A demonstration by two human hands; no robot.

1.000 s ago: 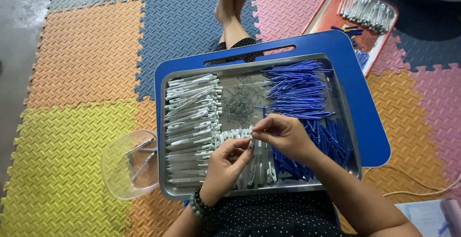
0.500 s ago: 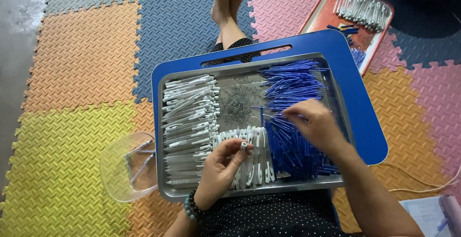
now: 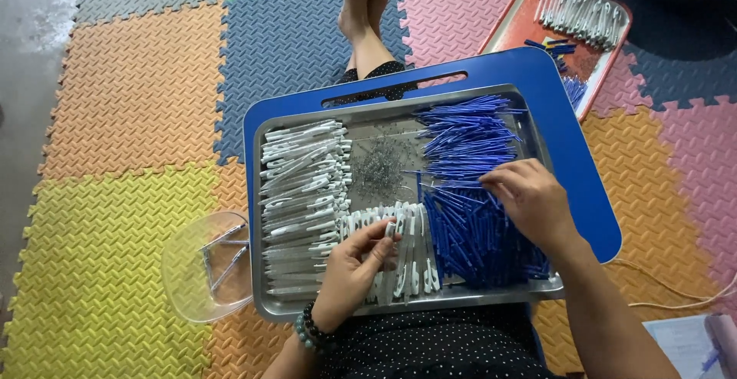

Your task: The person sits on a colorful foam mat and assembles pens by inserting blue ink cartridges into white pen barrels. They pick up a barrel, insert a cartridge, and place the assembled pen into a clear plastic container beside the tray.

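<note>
A metal tray (image 3: 270,311) rests on a blue lap board (image 3: 583,187) over my legs. It holds white pen barrels (image 3: 299,187) on the left, a small heap of thin metal springs (image 3: 378,170) in the middle, blue pen refills (image 3: 468,148) on the right and a row of white pen pieces (image 3: 414,248) at the front. My left hand (image 3: 355,268) pinches one white pen piece over that front row. My right hand (image 3: 530,202) lies on the blue refills with fingertips closed on one or a few of them.
A clear plastic bowl (image 3: 198,271) with a few pens sits on the foam mat left of the tray. A red tray (image 3: 530,29) with white and blue pen parts lies at the upper right. My bare feet (image 3: 365,3) stretch out beyond the board. Papers lie at the lower right.
My right hand has left my left hand and moved right onto the blue refill pile. My left hand has stayed over the front row with its white piece.
</note>
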